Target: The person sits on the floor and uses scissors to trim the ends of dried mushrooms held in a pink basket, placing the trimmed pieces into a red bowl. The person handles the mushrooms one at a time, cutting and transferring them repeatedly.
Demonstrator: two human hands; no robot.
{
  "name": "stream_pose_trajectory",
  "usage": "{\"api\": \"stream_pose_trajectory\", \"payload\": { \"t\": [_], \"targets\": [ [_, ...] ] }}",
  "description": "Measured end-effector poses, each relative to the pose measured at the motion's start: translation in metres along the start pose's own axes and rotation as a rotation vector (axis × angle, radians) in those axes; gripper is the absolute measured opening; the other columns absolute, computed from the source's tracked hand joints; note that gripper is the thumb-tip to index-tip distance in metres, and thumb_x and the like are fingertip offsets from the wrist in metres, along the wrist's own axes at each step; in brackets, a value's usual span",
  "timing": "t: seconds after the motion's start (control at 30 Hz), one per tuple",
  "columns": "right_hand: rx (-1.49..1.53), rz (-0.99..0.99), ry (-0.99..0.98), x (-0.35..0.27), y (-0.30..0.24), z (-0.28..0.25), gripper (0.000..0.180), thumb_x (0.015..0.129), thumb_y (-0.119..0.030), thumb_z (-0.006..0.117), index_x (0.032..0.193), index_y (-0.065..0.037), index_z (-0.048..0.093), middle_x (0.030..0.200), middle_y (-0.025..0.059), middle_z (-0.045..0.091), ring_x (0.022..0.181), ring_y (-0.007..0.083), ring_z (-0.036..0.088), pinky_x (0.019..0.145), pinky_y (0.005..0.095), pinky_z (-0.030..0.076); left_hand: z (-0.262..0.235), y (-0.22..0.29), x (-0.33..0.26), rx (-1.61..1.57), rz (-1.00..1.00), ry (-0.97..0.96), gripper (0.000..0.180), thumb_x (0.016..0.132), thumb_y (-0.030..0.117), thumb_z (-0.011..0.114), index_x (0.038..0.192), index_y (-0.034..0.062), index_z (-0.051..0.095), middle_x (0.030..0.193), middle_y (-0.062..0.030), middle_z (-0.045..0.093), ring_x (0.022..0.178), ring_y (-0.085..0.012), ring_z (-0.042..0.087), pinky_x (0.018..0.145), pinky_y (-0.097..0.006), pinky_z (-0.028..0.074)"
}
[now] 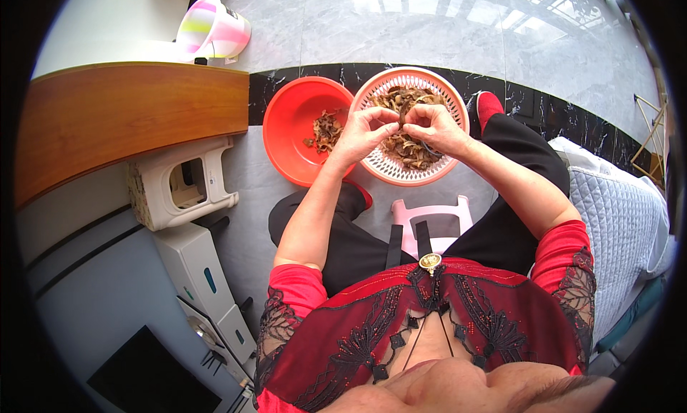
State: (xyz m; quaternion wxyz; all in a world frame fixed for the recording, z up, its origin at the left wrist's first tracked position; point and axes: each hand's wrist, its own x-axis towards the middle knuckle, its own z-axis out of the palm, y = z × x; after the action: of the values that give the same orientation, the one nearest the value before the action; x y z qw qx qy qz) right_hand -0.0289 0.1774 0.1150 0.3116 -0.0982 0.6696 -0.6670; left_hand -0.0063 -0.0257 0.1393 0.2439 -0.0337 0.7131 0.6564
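Over a pink slotted colander basket [416,178], my left hand [366,134] and my right hand [438,129] meet fingertip to fingertip. Both are closed in a pinch on a thin dark brown strip [403,115], which looks dried; its exact kind does not show. A heap of similar brown, shrivelled pieces [412,153] fills much of the colander under my fingers. Left of it, close against its rim, stands an orange-red basin [285,130]. Smaller light brown bits [328,129] lie in a patch on the basin's right side.
Behind my knees is a pink plastic stool [431,211]. A wooden panel [143,119] and a white stool [187,182] stand at the left, with a pink-and-white bucket [215,30] beyond. A quilted pale blue cover [615,212] hangs at the right.
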Motion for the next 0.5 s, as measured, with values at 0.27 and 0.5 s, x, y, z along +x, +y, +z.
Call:
{"api": "stream_pose_trajectory", "payload": {
  "t": [0.27, 0.5],
  "targets": [
    [-0.367, -0.174, 0.118, -0.005, -0.006, 0.005, 0.015, 0.074, -0.012, 0.066, 0.081, 0.001, 0.064, 0.076, 0.0155, 0.063, 0.072, 0.0255, 0.064, 0.067, 0.0344, 0.051, 0.003, 0.005, 0.003, 0.231, 0.121, -0.006, 0.016, 0.082, 0.01, 0.07, 0.092, -0.0011, 0.067, 0.083, -0.0031, 0.065, 0.08, -0.008, 0.06, 0.073, -0.025, 0.049],
    [-0.382, -0.183, 0.158, -0.007, -0.01, 0.007, 0.014, 0.074, -0.011, 0.065, 0.081, 0.002, 0.064, 0.077, 0.0163, 0.063, 0.073, 0.0281, 0.064, 0.067, 0.036, 0.05, 0.003, 0.007, 0.006, 0.283, 0.124, -0.048, 0.016, 0.08, 0.011, 0.07, 0.087, -0.0019, 0.064, 0.08, -0.0055, 0.063, 0.075, -0.0102, 0.059, 0.066, -0.026, 0.049]
  ]
}}
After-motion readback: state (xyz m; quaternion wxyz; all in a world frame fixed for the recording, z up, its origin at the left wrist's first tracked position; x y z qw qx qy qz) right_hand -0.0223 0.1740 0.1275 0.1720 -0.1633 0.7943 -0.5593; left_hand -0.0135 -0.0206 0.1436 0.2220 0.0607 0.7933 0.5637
